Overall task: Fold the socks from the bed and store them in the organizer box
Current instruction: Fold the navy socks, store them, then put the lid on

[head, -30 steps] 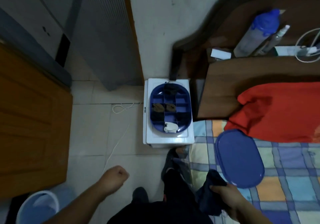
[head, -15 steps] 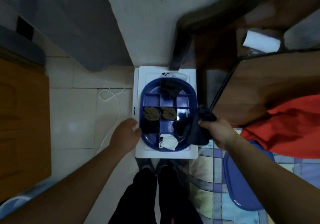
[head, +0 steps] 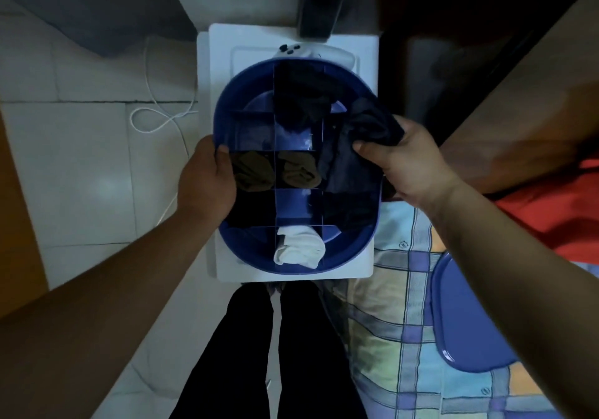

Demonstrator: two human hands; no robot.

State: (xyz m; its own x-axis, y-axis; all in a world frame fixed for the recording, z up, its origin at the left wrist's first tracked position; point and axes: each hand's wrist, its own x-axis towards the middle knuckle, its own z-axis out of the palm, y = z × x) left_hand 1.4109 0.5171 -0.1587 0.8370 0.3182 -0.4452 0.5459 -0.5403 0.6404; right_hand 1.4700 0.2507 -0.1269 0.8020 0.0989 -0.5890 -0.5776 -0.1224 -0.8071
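— Legs (head: 269, 354) in black stood nearest, with the checked bed (head: 405, 337) and a blue lid (head: 466, 315) on the right?

— Yes. Beyond them the blue organizer box (head: 353, 250) sat on a white stand (head: 223, 62), a white sock (head: 299, 247) in its near compartment and brown socks (head: 275, 170) mid-row.

— And the hands?

— The left hand (head: 204, 182) curled its fingers over the box's left rim. The right hand (head: 408, 162) pinched a dark sock (head: 363, 133) over the right-side compartments.

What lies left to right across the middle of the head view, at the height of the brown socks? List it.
white cable → left hand → first brown sock → second brown sock → dark blue sock → right hand
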